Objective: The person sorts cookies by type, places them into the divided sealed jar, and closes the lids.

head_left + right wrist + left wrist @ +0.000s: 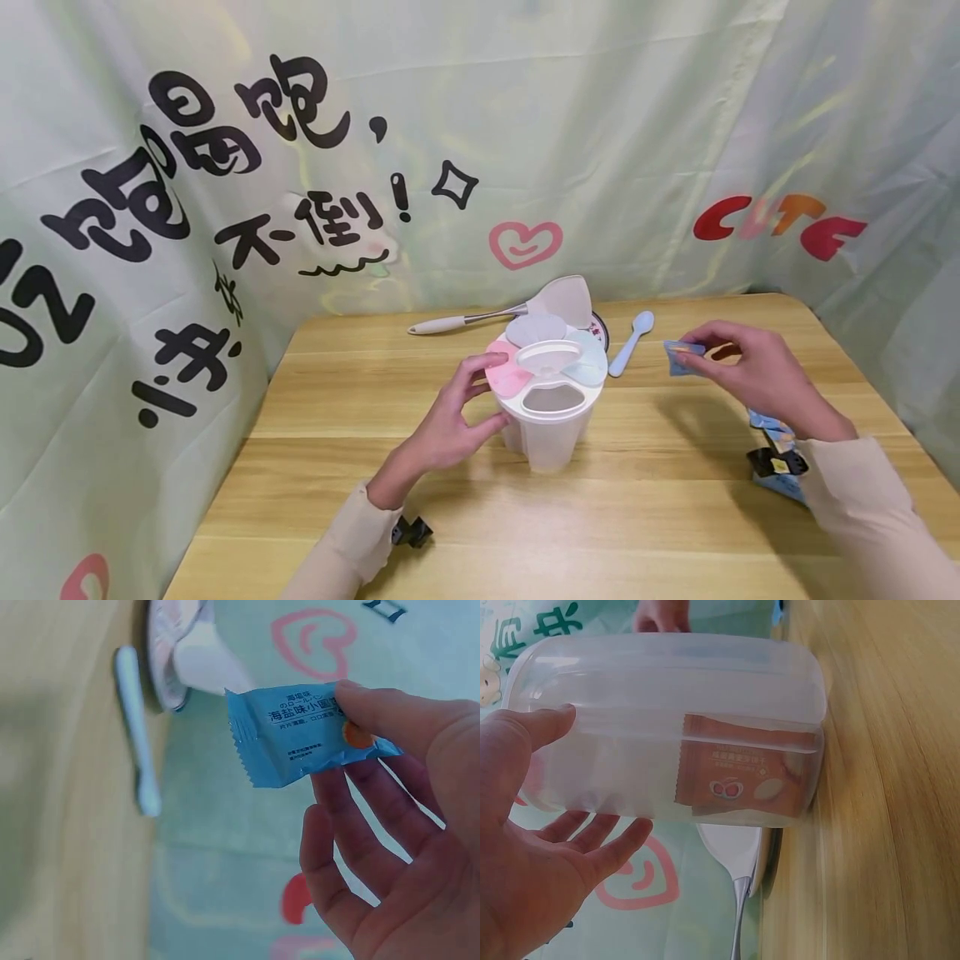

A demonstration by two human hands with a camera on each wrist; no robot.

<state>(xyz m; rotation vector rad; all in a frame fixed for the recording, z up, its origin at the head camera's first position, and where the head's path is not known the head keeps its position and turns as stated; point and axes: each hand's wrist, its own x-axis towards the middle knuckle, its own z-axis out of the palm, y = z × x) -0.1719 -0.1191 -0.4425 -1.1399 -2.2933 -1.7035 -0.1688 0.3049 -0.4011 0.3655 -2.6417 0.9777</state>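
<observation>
A translucent storage container (551,446) with several compartments stands upright on the table, its pink, grey and light-blue lids (590,360) down. The front lid (550,357) is raised over an opening. With thumb and fingers apart, my left hand (453,417) grips the container's left side. Through its wall, the left wrist view shows an orange-brown snack packet (742,766). To the right of the container, above the table, my right hand (757,375) pinches a small blue snack packet (289,735) between thumb and fingers.
Behind the container lie a spatula (566,300) and a round dark-rimmed item (600,330), mostly hidden. A light-blue spoon (632,343) rests right of the container. More blue packets (780,483) lie under my right forearm. A printed curtain (615,167) borders the wooden table (337,400).
</observation>
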